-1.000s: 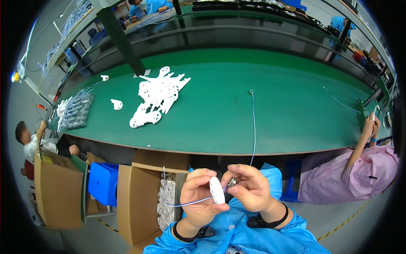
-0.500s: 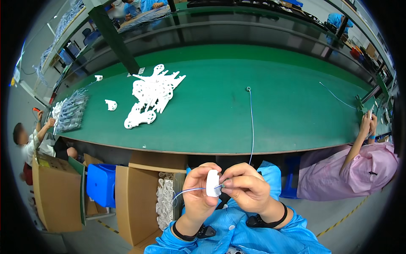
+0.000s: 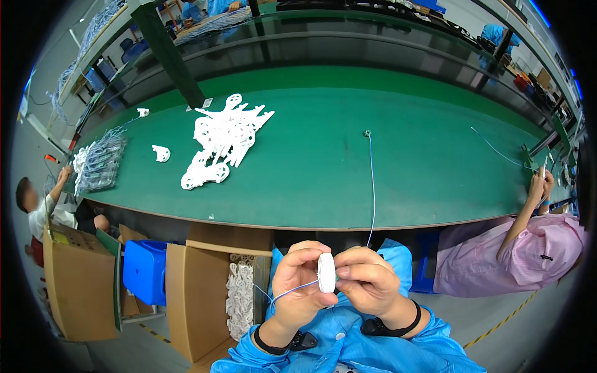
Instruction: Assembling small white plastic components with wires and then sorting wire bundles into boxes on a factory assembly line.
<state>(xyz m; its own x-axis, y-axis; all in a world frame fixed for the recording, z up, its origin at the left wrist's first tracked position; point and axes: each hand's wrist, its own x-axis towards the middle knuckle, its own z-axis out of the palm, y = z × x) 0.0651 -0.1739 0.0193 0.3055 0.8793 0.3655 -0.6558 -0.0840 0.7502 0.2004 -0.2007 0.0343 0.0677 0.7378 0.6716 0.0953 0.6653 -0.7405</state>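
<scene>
My left hand (image 3: 300,285) holds a round white plastic housing (image 3: 326,273) between thumb and fingers, its narrow side facing up. A thin bluish-white cable (image 3: 292,290) comes out of the housing's left side and loops down past my left palm. At the housing's right side, my right hand (image 3: 373,285) is closed in a pinch on the cable end, where a small green bit shows between the fingertips. Those fingertips partly hide the cable end. Beyond my hands another cable (image 3: 372,180) with a small round end lies across the green table (image 3: 298,186) and hangs over its near edge.
A pile of white plastic parts (image 3: 227,137) lies left of centre, with one loose part (image 3: 161,153) beside it. Bundled cables (image 3: 102,163) lie far left. An open carton (image 3: 199,304) of white parts and a blue stool (image 3: 144,271) stand below. Co-workers sit at both sides.
The white housing has shifted slightly right and turned more edge-on. My right fingertips are now closer against it, and less of the cable end shows between them.
</scene>
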